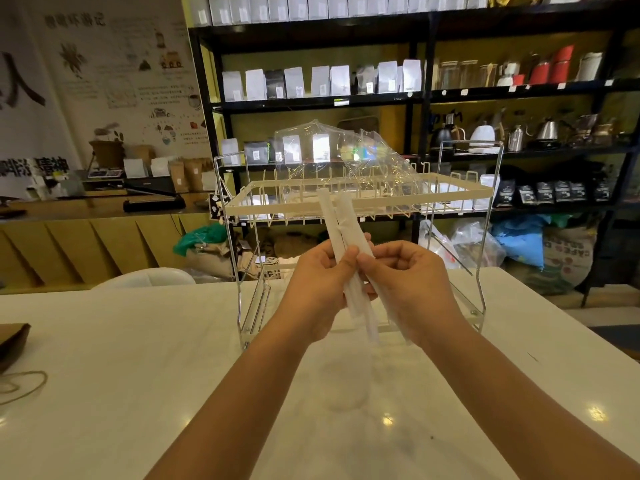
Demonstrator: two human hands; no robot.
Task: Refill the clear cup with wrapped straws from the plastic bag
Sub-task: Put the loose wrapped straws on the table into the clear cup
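Above the white table, both hands hold a small bundle of white paper-wrapped straws, which tilts up and to the left. My left hand wraps around the bundle's lower part. At the same height, my right hand pinches the straws from the right. The clear plastic bag lies crumpled and open on the top tier of the wire rack behind my hands. A faint, transparent cup shape stands on the table below my hands; its outline is hard to make out.
The two-tier rack stands at the table's far middle. A brown box and a loop of twine lie at the left edge. A white chair back shows beyond the table, and black shelves with bags and kettles line the back.
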